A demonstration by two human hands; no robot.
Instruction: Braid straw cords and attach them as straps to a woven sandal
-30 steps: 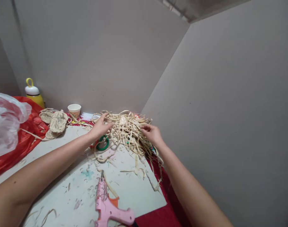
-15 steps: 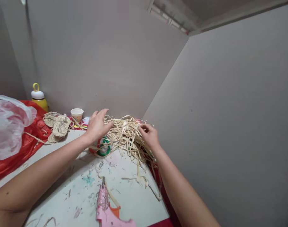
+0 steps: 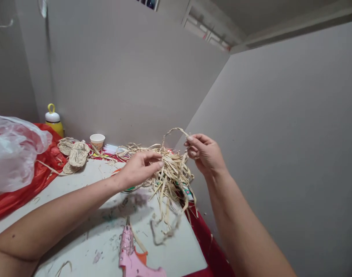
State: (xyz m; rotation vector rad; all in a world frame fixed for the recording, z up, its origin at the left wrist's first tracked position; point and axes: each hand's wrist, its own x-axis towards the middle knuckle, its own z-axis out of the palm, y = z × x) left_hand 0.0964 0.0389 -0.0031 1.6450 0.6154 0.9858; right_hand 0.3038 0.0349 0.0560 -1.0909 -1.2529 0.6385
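A twisted straw cord [image 3: 174,129] rises in an arch between my two hands, above a tangled heap of pale straw strands [image 3: 172,169]. My right hand [image 3: 206,152] pinches one part of the cord between thumb and fingers, off the table. At the other side of the arch, my left hand [image 3: 141,167] has its thumb and fingertips around the cord, with the palm partly hidden. A loose length hangs below, its lower end blurred over the table. Behind my left hand, green and orange round things are mostly covered.
A pink glue gun [image 3: 129,252] lies on the stained white table [image 3: 100,238]. At the left are woven straw pieces [image 3: 77,154], a paper cup [image 3: 97,141], a yellow bottle [image 3: 54,123] and plastic bags [image 3: 14,154]. Grey walls [image 3: 265,134] rise behind and right.
My right hand has lifted the straw cord out of the heap, moving up and right. The left hand has moved right and lower, from open above the heap to the cord.
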